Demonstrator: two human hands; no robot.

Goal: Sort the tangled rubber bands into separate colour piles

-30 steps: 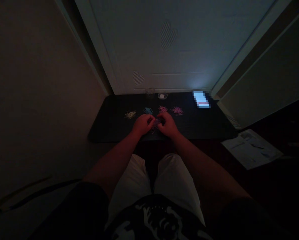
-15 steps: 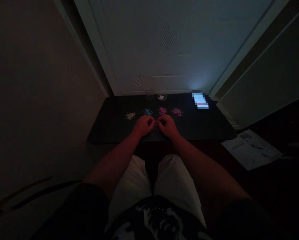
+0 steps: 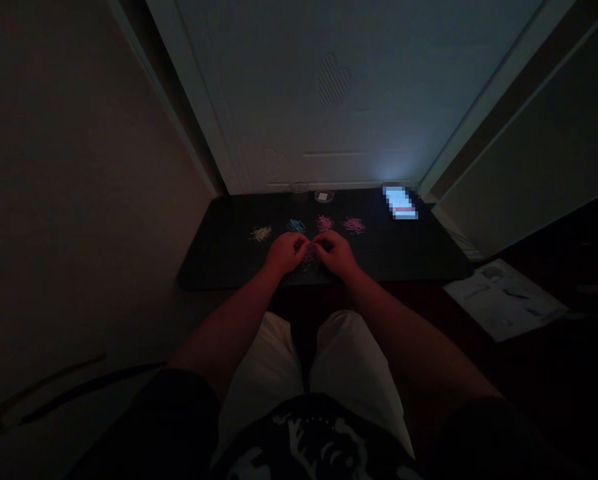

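Observation:
My left hand [image 3: 285,253] and my right hand [image 3: 339,253] meet fingertip to fingertip over a small purple pile of thin strands [image 3: 309,260] near the table's front edge. Both are closed in a pinch; whatever lies between the fingertips is too small and dark to make out. Beyond the hands, in a row, lie a pale yellow pile [image 3: 261,233], a blue pile [image 3: 296,225], a pink pile [image 3: 325,223] and a magenta pile [image 3: 353,225], all of similar thin pieces. Their exact kind cannot be told in this dim light.
On the dark table [image 3: 219,260], a clear container [image 3: 299,192] and a round lid-like dish [image 3: 323,197] with a white square stand at the back. A lit phone [image 3: 400,202] lies at the back right. Papers [image 3: 503,300] sit lower right; a white panel [image 3: 279,87] rises behind.
The hands stay in nearly the same place, with the fingertips shifting only slightly over the purple pile. The whole view has tilted a touch.

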